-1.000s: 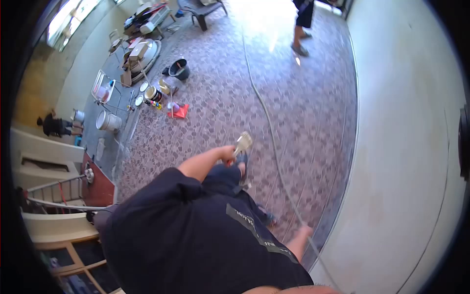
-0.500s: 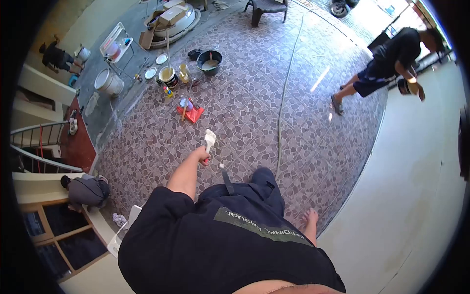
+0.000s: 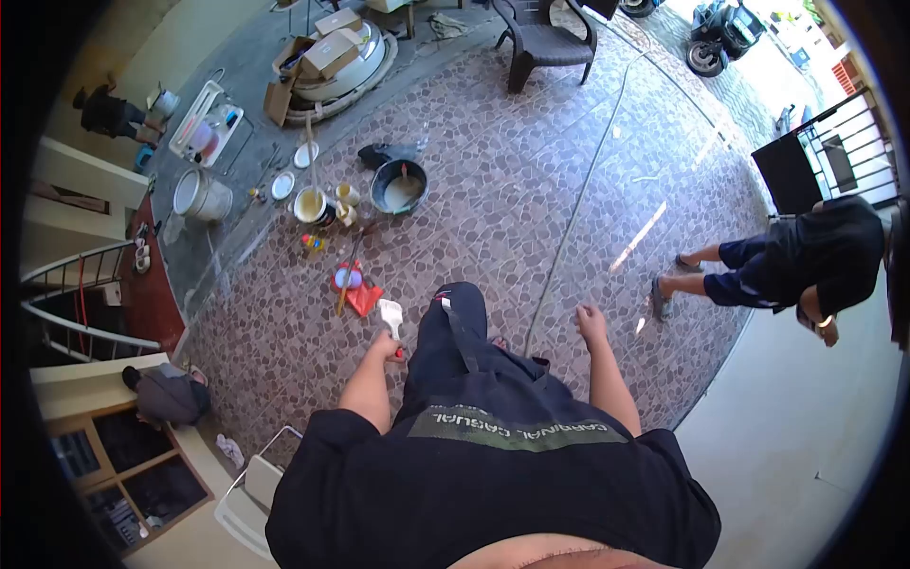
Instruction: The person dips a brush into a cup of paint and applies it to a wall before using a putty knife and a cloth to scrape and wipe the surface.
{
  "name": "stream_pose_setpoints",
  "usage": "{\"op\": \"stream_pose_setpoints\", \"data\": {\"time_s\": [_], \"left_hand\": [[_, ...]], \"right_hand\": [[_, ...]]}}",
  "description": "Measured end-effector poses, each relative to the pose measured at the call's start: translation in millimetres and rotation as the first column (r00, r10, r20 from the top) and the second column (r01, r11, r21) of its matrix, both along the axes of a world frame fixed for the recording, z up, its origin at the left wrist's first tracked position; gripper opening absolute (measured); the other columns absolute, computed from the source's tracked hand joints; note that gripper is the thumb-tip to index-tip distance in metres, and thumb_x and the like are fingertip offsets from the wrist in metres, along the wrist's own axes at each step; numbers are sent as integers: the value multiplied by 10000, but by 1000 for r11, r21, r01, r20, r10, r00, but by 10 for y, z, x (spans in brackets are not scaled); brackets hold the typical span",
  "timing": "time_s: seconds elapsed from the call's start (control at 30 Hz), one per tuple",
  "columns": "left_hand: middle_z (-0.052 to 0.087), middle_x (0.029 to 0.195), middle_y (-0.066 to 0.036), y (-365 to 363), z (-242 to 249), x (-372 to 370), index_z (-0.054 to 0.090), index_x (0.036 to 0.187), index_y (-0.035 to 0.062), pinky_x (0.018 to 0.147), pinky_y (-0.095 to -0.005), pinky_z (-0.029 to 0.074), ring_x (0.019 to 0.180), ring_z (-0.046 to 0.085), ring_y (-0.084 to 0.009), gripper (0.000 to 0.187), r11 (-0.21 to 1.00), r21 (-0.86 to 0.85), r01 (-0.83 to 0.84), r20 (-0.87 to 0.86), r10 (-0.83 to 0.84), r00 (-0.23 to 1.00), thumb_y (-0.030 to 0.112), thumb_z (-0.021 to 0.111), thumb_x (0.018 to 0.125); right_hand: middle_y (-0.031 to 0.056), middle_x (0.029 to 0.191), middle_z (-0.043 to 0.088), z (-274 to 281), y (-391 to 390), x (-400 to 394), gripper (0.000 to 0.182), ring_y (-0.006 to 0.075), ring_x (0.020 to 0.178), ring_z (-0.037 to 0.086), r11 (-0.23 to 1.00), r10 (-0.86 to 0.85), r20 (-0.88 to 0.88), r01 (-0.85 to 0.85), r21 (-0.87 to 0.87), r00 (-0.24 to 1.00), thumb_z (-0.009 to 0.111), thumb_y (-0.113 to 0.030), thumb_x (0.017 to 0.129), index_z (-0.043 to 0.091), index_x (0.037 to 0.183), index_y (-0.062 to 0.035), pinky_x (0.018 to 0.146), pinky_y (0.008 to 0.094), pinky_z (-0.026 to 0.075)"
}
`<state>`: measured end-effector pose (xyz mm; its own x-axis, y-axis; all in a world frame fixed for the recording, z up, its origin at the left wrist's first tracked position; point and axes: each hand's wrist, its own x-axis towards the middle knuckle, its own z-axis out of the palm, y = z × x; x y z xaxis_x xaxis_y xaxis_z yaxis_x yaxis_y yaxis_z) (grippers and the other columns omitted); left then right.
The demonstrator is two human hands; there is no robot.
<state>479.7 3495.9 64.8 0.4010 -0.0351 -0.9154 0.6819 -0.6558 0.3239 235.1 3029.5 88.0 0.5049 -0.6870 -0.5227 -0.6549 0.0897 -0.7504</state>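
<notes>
My left hand [image 3: 387, 349] is closed around the handle of a paintbrush [image 3: 391, 318], its pale, paint-coated bristles pointing away from me. My right hand [image 3: 591, 324] hangs over the tiles to the right, fingers curled, with nothing visible in it. On the floor just beyond the brush lies a flat red item [image 3: 364, 300] with a purple-topped container [image 3: 349, 277] beside it. Farther off stand an open paint bucket [image 3: 311, 206] with yellowish contents and a black basin [image 3: 399, 187] holding pale liquid.
A hose [image 3: 573, 228] runs along the tiled floor. A dark plastic chair [image 3: 548, 47] stands at the far side. To the right, a person [image 3: 806, 254] is beside the pale wall [image 3: 787, 417]; another person [image 3: 171, 394] crouches at left. A folding chair [image 3: 261, 488] is behind my left arm.
I have moved forward, so the bucket and basin appear nearer. My right hand has swung forward and its fingers have curled. The brush stays in my left hand. The person at right bends lower.
</notes>
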Motion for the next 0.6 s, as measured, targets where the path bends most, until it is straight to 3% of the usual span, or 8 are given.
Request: {"op": "stream_pose_setpoints", "data": {"time_s": [0.1,0.23,0.3,0.33,0.4,0.43,0.47,0.6], "left_hand": [[526,881,-145,-714,-353,683,389,1090,25,520,-455,566,701,587,-276,397,998,-23,-58,69,60,996,-21,589,750],[553,768,-147,-1641,-547,1821,413,1053,-13,443,-393,525,590,594,-231,384,990,48,133,22,-134,991,-9,596,716],[584,826,-185,-2407,-241,2562,425,1074,-30,456,-393,534,599,612,-263,401,894,107,435,94,-444,891,-12,589,709],[589,847,-200,-2800,206,2838,428,1079,-37,465,-397,543,624,622,-281,406,778,154,609,99,-626,774,-16,591,708],[617,817,-147,-3240,-166,3490,507,1029,-4,486,-384,523,613,628,-254,357,888,143,438,100,-453,886,89,648,714],[588,755,-143,-3749,314,3822,420,1075,7,460,-404,539,537,601,-251,397,789,182,587,137,-611,780,21,608,726],[564,741,-155,-3944,-31,4215,301,1179,38,467,-441,548,514,584,-255,538,820,130,558,31,-566,824,0,595,731],[550,786,-173,-5483,148,5406,250,1179,51,450,-435,546,541,590,-251,529,771,81,632,183,-635,751,-18,560,756]], "right_hand": [[61,897,616,838,-916,1587,259,137,757,590,993,97,260,-112,45,961,518,-225,883,560,1084,-66,605,265,475],[66,878,604,539,-2007,2564,243,123,719,576,972,-125,304,54,230,944,492,-228,898,542,1055,-49,575,255,472],[75,818,594,-305,-2371,2475,255,146,660,559,922,-363,106,341,182,926,521,-251,871,554,1013,-42,532,296,465],[81,785,586,-705,-2407,2151,271,160,634,552,966,-251,-108,256,32,962,526,-270,856,566,983,-34,518,317,456],[102,678,553,-1703,-2338,1476,310,190,573,526,981,-147,-397,184,57,906,527,-313,814,591,892,-20,505,341,434],[153,790,600,-981,-2188,1580,351,241,680,584,909,-63,-504,258,328,862,608,-315,762,601,897,10,574,406,474],[155,870,592,-349,-2059,1774,369,270,699,577,854,-97,-602,377,359,792,603,-317,776,573,1002,-26,573,444,471],[159,868,602,-607,-2944,2519,373,264,724,582,785,-306,-500,512,349,810,591,-332,784,588,986,-19,608,423,469]]}}
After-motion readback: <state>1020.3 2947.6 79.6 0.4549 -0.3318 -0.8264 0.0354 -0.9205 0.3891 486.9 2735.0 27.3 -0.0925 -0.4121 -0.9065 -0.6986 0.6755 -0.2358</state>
